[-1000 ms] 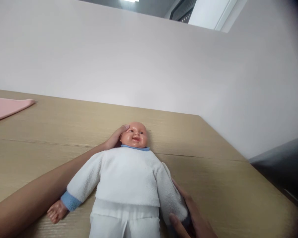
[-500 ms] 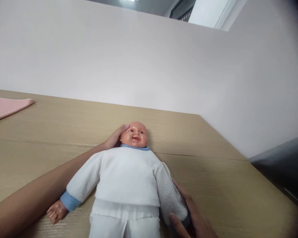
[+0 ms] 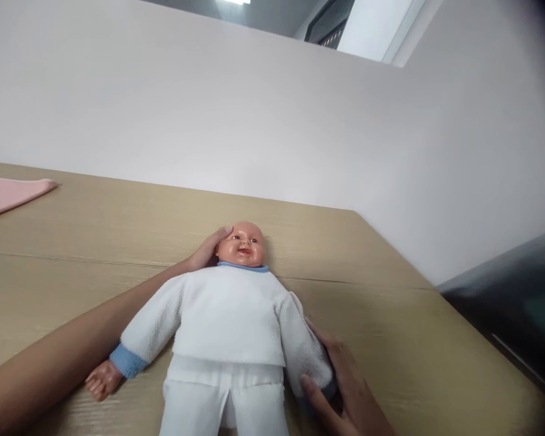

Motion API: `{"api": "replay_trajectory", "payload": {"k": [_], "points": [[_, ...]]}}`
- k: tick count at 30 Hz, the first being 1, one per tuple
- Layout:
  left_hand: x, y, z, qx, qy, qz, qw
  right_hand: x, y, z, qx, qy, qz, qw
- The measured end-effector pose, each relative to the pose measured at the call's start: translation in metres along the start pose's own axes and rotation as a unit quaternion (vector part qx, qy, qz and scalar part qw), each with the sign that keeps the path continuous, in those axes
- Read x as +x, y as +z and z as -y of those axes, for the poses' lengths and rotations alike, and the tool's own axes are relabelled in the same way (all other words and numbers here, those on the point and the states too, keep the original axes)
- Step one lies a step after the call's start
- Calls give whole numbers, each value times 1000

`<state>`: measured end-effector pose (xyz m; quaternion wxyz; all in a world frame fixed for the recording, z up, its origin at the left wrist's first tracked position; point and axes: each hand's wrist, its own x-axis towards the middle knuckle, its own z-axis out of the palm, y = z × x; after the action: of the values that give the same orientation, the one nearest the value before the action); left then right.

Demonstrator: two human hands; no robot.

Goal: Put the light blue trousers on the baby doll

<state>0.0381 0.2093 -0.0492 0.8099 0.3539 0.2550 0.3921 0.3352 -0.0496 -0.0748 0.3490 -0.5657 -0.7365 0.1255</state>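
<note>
A baby doll (image 3: 229, 318) in a white fleece top and white trousers lies on its back on the wooden table (image 3: 95, 230), head pointing away from me. My left hand (image 3: 206, 251) cups the side of the doll's head, fingers curled against it. My right hand (image 3: 345, 393) is wrapped round the end of the doll's white sleeve at the lower right, thumb on top. The doll's other arm, with a blue cuff (image 3: 127, 361), rests against my left forearm.
A folded pink cloth (image 3: 9, 195) lies at the table's far left. A white wall (image 3: 254, 121) rises right behind the table. A dark surface (image 3: 518, 309) sits beyond the table's right edge.
The view has shifted slightly, so the doll sits a little lower left in frame. Both hands keep their hold on the head and sleeve.
</note>
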Motion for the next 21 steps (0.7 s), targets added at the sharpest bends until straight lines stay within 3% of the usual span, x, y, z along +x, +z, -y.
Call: {"api": "replay_trajectory", "payload": {"k": [7, 10, 12, 14, 17, 19, 21], "points": [[-7, 2, -7, 17, 2, 7, 1000, 2, -2, 0, 35, 27, -5, 999], [-20, 0, -21, 100, 104, -77, 987, 5, 0, 1, 66, 56, -9, 996], [-37, 1, -32, 197, 198, -131, 951, 9, -1, 5, 87, 82, -8, 993], [-63, 10, -39, 286, 264, -139, 911, 11, -1, 10, 109, 104, -13, 988], [-116, 44, -39, 358, 283, -111, 883, 12, 3, 14, 138, 122, -42, 982], [-156, 80, -31, 378, 243, -57, 892, 11, 8, 13, 146, 130, -63, 979], [-197, 119, -16, 400, 180, 32, 898, 12, 13, 11, 141, 130, -89, 977]]}}
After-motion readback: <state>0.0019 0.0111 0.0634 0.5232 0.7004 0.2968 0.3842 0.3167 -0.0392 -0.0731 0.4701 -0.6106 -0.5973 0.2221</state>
